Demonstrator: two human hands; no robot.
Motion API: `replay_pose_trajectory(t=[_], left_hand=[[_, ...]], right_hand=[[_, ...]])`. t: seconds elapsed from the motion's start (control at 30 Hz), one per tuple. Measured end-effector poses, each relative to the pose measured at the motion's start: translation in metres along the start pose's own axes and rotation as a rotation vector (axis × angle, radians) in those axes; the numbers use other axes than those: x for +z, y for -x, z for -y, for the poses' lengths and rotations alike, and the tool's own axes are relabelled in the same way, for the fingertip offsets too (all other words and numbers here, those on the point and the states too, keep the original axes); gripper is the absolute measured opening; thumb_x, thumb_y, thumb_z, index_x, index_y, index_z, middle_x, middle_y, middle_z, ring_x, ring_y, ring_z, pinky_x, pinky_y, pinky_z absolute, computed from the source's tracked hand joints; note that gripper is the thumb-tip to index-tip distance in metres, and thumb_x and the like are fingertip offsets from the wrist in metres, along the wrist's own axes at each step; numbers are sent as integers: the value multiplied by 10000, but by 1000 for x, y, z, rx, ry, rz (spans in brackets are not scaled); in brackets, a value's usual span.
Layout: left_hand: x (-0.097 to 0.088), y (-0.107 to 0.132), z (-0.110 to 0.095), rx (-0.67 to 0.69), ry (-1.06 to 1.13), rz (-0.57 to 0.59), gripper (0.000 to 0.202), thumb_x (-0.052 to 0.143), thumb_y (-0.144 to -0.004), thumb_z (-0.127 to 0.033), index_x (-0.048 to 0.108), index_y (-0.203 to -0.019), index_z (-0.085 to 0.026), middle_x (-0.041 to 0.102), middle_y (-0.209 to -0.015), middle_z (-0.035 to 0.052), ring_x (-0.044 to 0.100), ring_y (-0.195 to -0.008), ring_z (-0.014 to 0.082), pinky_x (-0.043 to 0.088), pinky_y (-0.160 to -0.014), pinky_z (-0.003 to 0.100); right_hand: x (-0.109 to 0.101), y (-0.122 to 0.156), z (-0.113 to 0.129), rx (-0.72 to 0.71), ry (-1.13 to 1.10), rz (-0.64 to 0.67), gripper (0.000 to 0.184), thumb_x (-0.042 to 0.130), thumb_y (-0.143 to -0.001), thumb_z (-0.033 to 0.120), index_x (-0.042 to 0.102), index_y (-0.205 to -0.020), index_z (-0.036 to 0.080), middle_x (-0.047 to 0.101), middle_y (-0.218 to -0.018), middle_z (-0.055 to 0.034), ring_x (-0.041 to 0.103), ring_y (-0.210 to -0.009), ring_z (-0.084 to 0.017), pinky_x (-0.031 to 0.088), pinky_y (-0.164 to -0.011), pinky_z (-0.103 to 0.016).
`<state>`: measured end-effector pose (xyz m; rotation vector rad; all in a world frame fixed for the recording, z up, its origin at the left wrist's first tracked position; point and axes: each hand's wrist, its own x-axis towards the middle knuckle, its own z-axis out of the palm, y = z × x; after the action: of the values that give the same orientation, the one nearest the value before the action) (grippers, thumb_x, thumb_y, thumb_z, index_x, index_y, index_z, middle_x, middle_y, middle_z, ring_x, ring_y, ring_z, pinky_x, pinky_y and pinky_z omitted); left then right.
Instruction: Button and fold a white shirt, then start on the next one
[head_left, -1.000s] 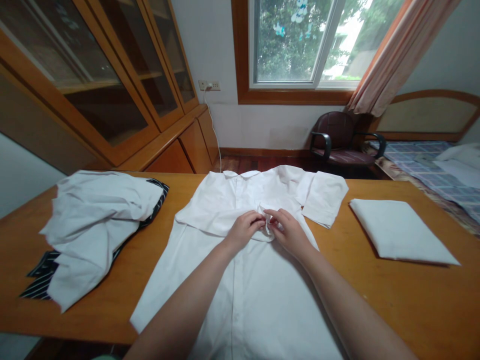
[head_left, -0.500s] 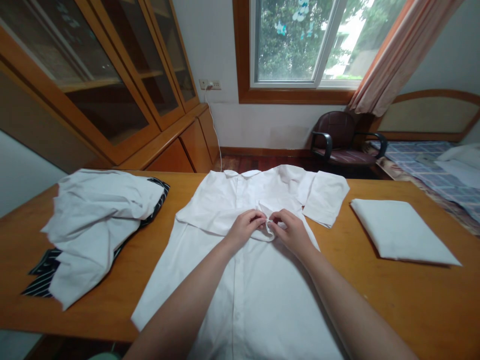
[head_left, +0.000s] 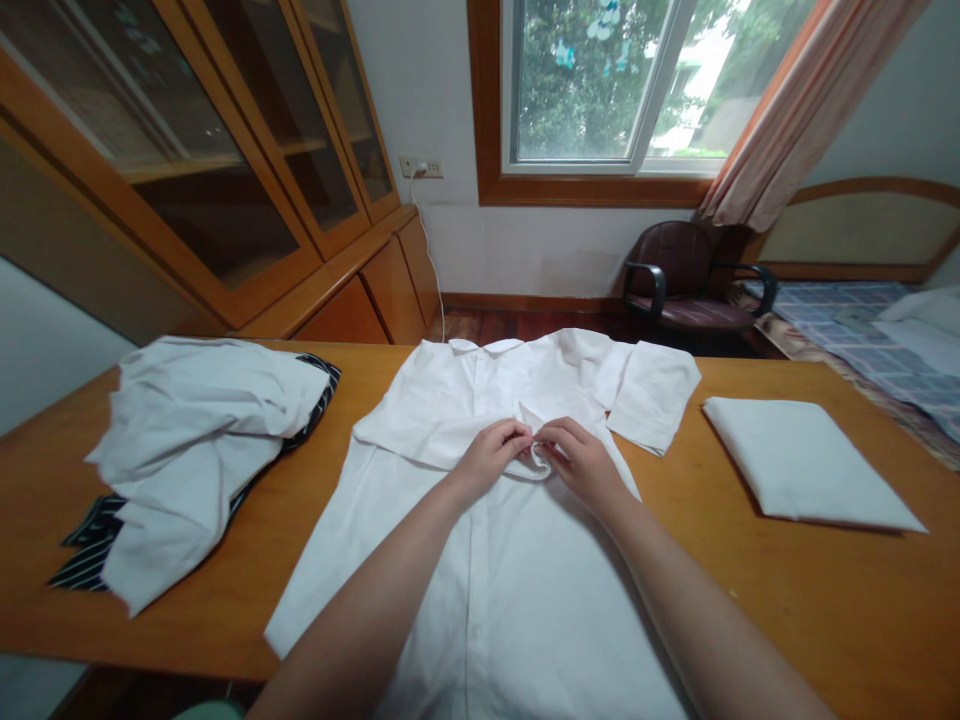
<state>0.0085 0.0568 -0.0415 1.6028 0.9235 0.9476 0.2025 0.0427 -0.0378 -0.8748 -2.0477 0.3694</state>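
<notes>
On the middle of the wooden table [head_left: 750, 590] lies one white shirt [head_left: 517, 600], spread flat with its collar towards the window and its hem running off the near edge. One short sleeve is folded in across the chest, and the other lies out to the right. Two bare hands meet over the shirt's upper middle. The left hand [head_left: 491, 455] and the right hand [head_left: 583, 462] each have thumb and fingertips pinched together on the same small raised fold of the shirt's fabric, and their fingertips almost touch.

Three other pieces of laundry share the tabletop. To the left, one rumpled heap of white cloth [head_left: 195, 430] sits on one dark striped garment [head_left: 82, 560], which pokes out near the table's left edge. To the right, one folded white cloth [head_left: 802, 460] lies square and flat, apart from the shirt's right sleeve.

Bare wood shows as a strip between the shirt and the heap, as a narrower gap between the sleeve and the folded cloth, and as a broad patch at the near right corner. Beyond the far edge stand one armchair [head_left: 686, 280], one glass-fronted cabinet [head_left: 225, 180] along the left wall and one bed [head_left: 862, 320] at the right.
</notes>
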Motion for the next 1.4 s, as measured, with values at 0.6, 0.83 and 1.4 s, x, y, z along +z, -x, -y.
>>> replay_pose_trajectory(t=[0.6, 0.83, 1.4], left_hand=[[1, 0, 7, 6, -11, -101, 252, 662, -878, -403, 706, -939, -162, 700, -902, 43, 645, -842, 176, 515, -768, 272], [1, 1, 5, 2, 14, -101, 251, 674, -870, -399, 713, -936, -160, 706, -896, 45, 655, -838, 177, 525, -766, 276], [3, 2, 0, -43, 158, -103, 253, 725, -832, -385, 712, -922, -149, 719, -859, 44, 685, -814, 182, 559, -766, 296]], right_hand=[[-2, -2, 4, 26, 24, -52, 114, 514, -960, 193, 616, -946, 242, 643, -897, -59, 630, -808, -190, 522, -718, -303], [-3, -1, 4, 15, 38, -56, 85, 539, -951, 201, 614, -955, 241, 632, -895, -61, 615, -807, -193, 509, -714, -308], [0, -1, 4, 44, 54, -113, 53, 562, -961, 226, 613, -961, 237, 622, -877, -53, 606, -780, -187, 511, -701, -311]])
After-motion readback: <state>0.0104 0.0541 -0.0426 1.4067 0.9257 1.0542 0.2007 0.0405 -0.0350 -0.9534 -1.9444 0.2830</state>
